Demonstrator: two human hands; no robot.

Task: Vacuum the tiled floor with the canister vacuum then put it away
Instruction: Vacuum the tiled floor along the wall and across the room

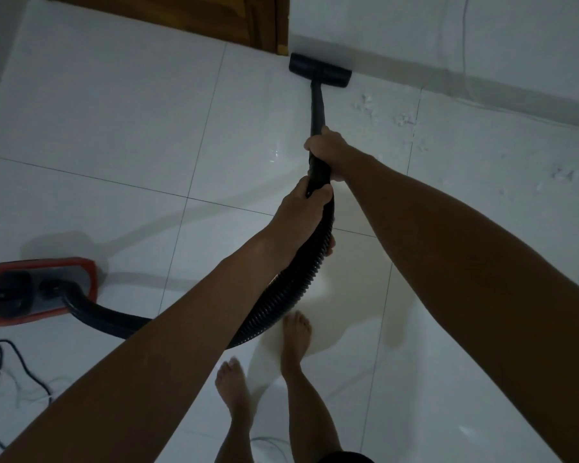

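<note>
Two hands (318, 182) grip one wand (317, 111) (one canister (37, 289)).

Dim room, low light. Floor (114, 111) is large glossy white tiles with thin dark grout lines, faint glare at frame center. White wall (415, 25) runs across the upper right, grey baseboard (482, 85) along its foot. Brown wooden door (198, 15) at top center-left. White debris (405, 120) scattered on tiles at right, near the baseboard.
</note>
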